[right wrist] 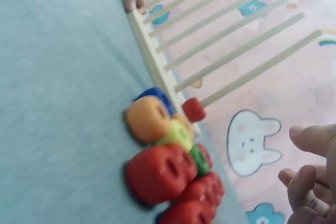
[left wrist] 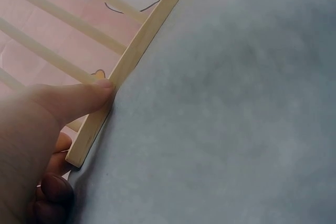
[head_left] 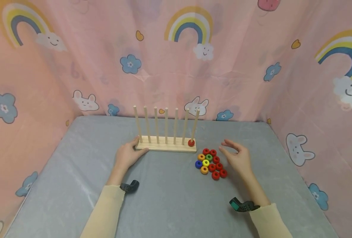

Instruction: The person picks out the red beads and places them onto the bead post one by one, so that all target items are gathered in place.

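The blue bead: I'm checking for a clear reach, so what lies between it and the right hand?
In the head view, the yellow bead and red beads lie between the blue bead and the right hand.

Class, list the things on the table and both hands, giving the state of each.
Wooden base: flat on the table.
Rightmost peg: upright, occupied.
Other six pegs: upright, bare.
Red bead: threaded on the rightmost peg, at its foot.
Loose beads: clustered on the table, unthreaded.
Left hand: gripping the wooden base's left end.
Right hand: holding nothing, beside the loose beads.
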### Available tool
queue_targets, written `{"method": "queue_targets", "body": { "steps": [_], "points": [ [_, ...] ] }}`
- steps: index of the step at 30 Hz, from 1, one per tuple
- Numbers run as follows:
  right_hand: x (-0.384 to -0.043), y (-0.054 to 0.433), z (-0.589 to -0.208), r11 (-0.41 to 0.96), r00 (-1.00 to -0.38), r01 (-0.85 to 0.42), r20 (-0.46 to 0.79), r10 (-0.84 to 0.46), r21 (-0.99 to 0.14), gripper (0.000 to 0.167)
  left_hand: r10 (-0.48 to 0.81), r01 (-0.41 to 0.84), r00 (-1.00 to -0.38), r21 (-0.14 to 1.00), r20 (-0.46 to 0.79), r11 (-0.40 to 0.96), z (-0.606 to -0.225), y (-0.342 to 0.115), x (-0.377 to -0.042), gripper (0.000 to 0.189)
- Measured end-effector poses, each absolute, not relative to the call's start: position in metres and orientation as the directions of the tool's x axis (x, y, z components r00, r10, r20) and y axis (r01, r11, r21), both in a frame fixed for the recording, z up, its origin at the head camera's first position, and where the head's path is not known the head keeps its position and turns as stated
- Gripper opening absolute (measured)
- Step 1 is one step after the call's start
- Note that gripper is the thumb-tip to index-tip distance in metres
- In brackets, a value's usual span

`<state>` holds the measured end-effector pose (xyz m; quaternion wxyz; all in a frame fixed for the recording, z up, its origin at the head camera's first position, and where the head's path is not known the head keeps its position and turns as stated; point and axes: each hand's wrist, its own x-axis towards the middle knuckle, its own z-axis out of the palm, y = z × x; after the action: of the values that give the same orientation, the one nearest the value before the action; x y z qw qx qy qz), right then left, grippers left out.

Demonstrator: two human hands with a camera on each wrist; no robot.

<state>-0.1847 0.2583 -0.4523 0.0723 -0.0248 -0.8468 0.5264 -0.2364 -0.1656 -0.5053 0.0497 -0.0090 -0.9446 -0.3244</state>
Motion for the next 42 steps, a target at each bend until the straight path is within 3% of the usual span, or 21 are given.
{"method": "queue_targets", "body": {
  "steps": [8, 15, 26, 42],
  "points": [
    [-0.157, 0.277, -0.491, 0.385, -0.992, -0.053, 0.093, 0.088, -0.922, 0.051, -0.014, 0.054, -0.995, 0.621, 0.104, 0.782, -0.503, -0.166, -0.235, 0.084],
    [-0.145, 0.289, -0.514, 0.399, -0.984, -0.155, 0.177, 0.020, -0.904, 0.038, -0.014, 0.057, -0.994, 0.623, 0.109, 0.780, -0.505, -0.166, -0.232, 0.083],
    [-0.144, 0.298, -0.512, 0.496, -0.998, -0.058, 0.034, -0.057, -0.866, 0.041, -0.017, 0.039, -0.996, 0.621, 0.084, 0.783, -0.506, -0.165, -0.233, 0.086],
    [-0.143, 0.310, -0.512, 0.511, -0.981, -0.145, 0.056, -0.185, -0.847, 0.033, -0.019, 0.039, -0.996, 0.619, 0.087, 0.784, -0.507, -0.166, -0.235, 0.085]
  ]
}}
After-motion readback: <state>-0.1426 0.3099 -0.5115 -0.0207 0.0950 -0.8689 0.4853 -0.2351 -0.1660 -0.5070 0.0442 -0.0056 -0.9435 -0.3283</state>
